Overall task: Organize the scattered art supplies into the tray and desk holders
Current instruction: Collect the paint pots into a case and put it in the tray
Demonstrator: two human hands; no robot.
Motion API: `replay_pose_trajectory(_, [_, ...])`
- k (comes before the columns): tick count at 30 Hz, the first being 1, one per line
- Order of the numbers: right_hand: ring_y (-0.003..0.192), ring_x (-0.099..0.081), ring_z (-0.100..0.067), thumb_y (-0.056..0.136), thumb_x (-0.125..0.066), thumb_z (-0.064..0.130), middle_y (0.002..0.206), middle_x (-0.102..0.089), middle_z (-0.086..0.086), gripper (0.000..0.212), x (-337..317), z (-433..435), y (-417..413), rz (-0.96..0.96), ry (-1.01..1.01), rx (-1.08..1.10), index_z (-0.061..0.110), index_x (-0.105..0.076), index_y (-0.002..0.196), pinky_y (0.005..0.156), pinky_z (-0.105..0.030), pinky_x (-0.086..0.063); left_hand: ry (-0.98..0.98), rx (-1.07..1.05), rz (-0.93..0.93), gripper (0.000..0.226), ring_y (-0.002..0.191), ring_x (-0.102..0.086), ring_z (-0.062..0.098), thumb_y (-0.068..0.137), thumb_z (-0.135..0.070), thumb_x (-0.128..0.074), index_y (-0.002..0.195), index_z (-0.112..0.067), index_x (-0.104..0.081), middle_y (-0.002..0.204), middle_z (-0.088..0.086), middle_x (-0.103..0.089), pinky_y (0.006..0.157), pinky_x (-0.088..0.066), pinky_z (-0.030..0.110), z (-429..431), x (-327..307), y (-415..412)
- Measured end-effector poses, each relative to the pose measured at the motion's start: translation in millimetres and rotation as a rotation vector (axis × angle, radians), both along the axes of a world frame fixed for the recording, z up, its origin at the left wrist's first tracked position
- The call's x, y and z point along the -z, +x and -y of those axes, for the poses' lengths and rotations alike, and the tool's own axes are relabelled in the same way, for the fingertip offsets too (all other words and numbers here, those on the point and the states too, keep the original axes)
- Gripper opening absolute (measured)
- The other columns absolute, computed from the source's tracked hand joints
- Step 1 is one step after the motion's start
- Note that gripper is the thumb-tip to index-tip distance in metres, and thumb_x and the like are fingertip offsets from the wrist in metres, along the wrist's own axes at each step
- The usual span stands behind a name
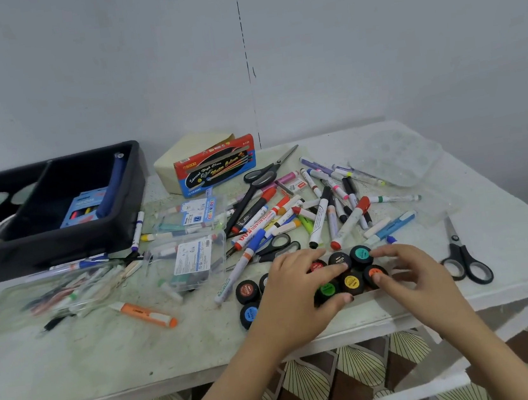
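Left hand (294,284), right hand (411,276) touch clustered paint pots (352,282); markers (318,219) scattered behind on table (108,352).

Black-lidded poster paint pots (351,282) with coloured labels are standing upright in a tight cluster at the front. Markers (318,218) are lying criss-crossed in a loose pile just behind them, and the black tray (46,249) is sitting well apart at the far left.

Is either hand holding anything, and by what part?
Nothing is gripped. The left hand lies over lids of the paint jars; fingertips of the right hand touch the teal jar and orange jar.
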State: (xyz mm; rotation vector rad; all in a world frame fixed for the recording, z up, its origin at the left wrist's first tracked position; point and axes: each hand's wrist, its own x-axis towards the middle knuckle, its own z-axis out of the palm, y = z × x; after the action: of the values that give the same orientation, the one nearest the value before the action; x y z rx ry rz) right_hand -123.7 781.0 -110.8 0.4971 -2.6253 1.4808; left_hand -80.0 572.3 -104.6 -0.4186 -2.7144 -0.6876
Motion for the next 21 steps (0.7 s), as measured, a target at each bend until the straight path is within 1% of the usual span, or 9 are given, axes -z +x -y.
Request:
replay_pose_trajectory(2, [0.103, -0.051, 0.008, 0.084, -0.065, 0.019, 0.107, -0.057, 0.024, 0.025, -4, 4, 1, -0.022, 0.017, -0.025, 0.036, -0.059, 0.102, 0.082, -0.013, -0.039, 0.044, -0.036, -0.032, 0.043, 0.124, -0.041, 0.007, 0.085, -0.053, -0.048, 0.122, -0.034, -0.060, 0.130, -0.009, -0.055, 0.106, -0.015, 0.021, 17, -4, 6])
replay_pose_trajectory(5, [0.107, -0.044, 0.016, 0.081, -0.057, 0.027, 0.109, -0.054, 0.025, 0.026, -5, 11, 1, -0.061, 0.065, -0.054, 0.032, -0.058, 0.106, 0.084, -0.007, -0.033, 0.119, -0.158, -0.114, 0.035, 0.115, -0.049, 0.006, 0.088, -0.040, -0.048, 0.117, -0.030, -0.063, 0.121, -0.011, -0.060, 0.102, -0.031, 0.028, 61, -8, 14])
replay_pose_trajectory(7, [0.105, -0.045, 0.010, 0.079, -0.053, 0.039, 0.109, -0.054, 0.020, 0.031, -2, 15, -1, -0.087, 0.123, -0.064, 0.030, -0.057, 0.108, 0.086, -0.010, -0.032, 0.156, -0.250, -0.101, 0.038, 0.111, -0.050, 0.000, 0.084, -0.038, -0.047, 0.116, -0.027, -0.064, 0.118, -0.012, -0.061, 0.100, -0.034, 0.020, 99, -14, 21])
replay_pose_trajectory(9, [0.103, -0.045, 0.001, 0.075, -0.044, 0.051, 0.109, -0.054, 0.015, 0.044, 1, 17, -4, -0.144, 0.190, -0.061, 0.028, -0.058, 0.110, 0.086, -0.020, -0.032, 0.157, -0.348, -0.043, 0.048, 0.106, -0.044, -0.008, 0.075, -0.040, -0.047, 0.116, -0.023, -0.063, 0.117, -0.012, -0.059, 0.095, -0.028, 0.009, 137, -23, 32])
replay_pose_trajectory(11, [0.102, -0.044, -0.003, 0.076, -0.042, 0.053, 0.107, -0.053, 0.013, 0.046, 1, 20, -6, -0.188, 0.229, -0.044, 0.027, -0.059, 0.108, 0.086, -0.026, -0.031, 0.098, -0.446, 0.066, 0.059, 0.110, -0.044, -0.001, 0.065, -0.032, -0.052, 0.122, -0.019, -0.060, 0.121, -0.006, -0.058, 0.097, -0.033, 0.020, 181, -29, 41])
replay_pose_trajectory(14, [0.095, -0.044, -0.006, 0.079, -0.048, 0.045, 0.101, -0.053, 0.012, 0.032, -2, 24, -6, -0.205, 0.236, -0.021, 0.028, -0.057, 0.105, 0.081, -0.027, -0.030, -0.057, -0.587, 0.297, 0.073, 0.119, -0.049, 0.022, 0.060, -0.022, -0.058, 0.132, -0.022, -0.051, 0.131, 0.003, -0.054, 0.099, -0.041, 0.040, 244, -37, 49])
replay_pose_trajectory(17, [0.093, -0.046, -0.009, 0.085, -0.058, 0.032, 0.098, -0.054, 0.011, 0.017, -3, 26, -6, -0.205, 0.242, -0.010, 0.030, -0.055, 0.102, 0.080, -0.026, -0.030, -0.257, -0.595, 0.456, 0.076, 0.123, -0.045, 0.028, 0.068, -0.014, -0.066, 0.140, -0.020, -0.042, 0.137, 0.009, -0.048, 0.101, -0.039, 0.038, 286, -35, 54])
replay_pose_trajectory(19, [0.094, -0.047, -0.011, 0.086, -0.065, 0.018, 0.097, -0.055, 0.010, 0.018, -4, 29, -5, -0.202, 0.259, 0.008, 0.026, -0.059, 0.101, 0.081, -0.026, -0.030, -0.385, -0.615, 0.549, 0.081, 0.129, -0.040, 0.028, 0.073, -0.017, -0.066, 0.146, -0.021, -0.030, 0.144, 0.009, -0.041, 0.104, -0.036, 0.035, 305, -32, 55])
replay_pose_trajectory(21, [0.093, -0.049, -0.013, 0.084, -0.065, 0.013, 0.097, -0.057, 0.008, 0.018, -5, 31, -7, -0.217, 0.304, 0.032, 0.018, -0.063, 0.101, 0.081, -0.027, -0.031, -0.464, -0.627, 0.623, 0.086, 0.132, -0.035, 0.028, 0.075, -0.023, -0.063, 0.149, -0.025, -0.020, 0.149, 0.009, -0.033, 0.108, -0.032, 0.034, 316, -34, 53])
